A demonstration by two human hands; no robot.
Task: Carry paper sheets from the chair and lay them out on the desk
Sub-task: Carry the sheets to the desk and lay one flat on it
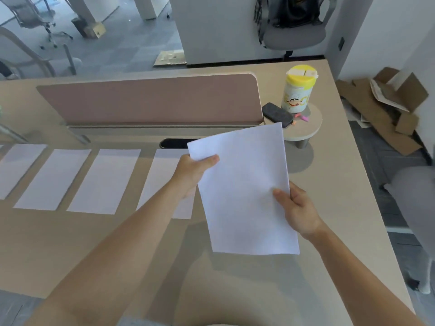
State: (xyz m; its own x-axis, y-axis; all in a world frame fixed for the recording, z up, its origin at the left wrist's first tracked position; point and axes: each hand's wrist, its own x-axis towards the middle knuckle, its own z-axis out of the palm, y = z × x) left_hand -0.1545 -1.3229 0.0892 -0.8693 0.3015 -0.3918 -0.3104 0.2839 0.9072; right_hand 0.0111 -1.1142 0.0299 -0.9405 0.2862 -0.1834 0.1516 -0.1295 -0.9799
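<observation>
Left hand [195,171] and right hand [297,208] are pinching opposite edges of the paper sheet [242,196], seemingly squaring it to lie beside the row [103,180] leftward.

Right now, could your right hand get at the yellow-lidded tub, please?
Probably not yet: the right hand pinches the sheet. Once freed, nothing seems to stand between it and the tub.

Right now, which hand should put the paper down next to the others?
Probably the right hand: it pinches the held paper over bare desk beside the row's last sheet, while the left hand hangs over that sheet.
</observation>
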